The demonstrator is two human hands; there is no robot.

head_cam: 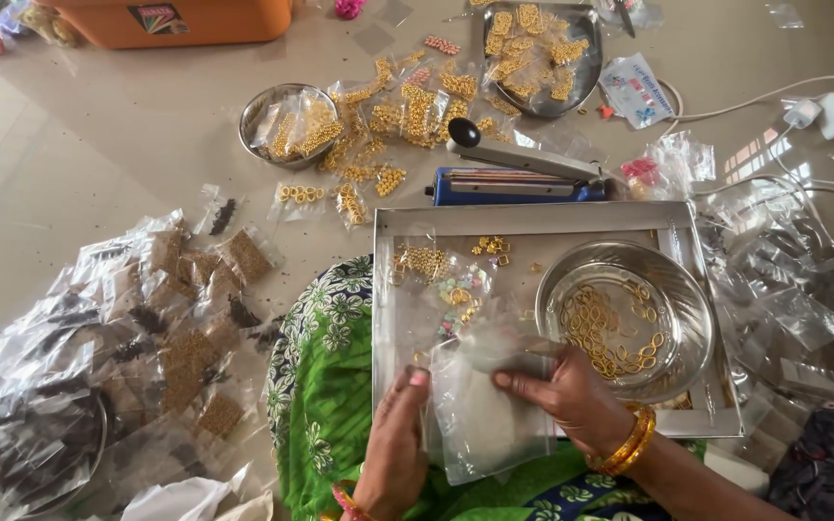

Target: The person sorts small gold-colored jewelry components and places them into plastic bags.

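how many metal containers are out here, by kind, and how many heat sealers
Round steel bowls: 2 (one on the floor with packets, one holding gold rings)
Steel trays: 2 (a far one with gold pieces, a near rectangular one)
Blue heat sealers: 1
Total: 5

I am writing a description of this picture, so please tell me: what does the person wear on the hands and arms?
Both forearms are bare, with no sleeves visible. The right hand has several gold-coloured bangles at the wrist. The left hand has a pink and gold bangle at its wrist. No rings can be made out.
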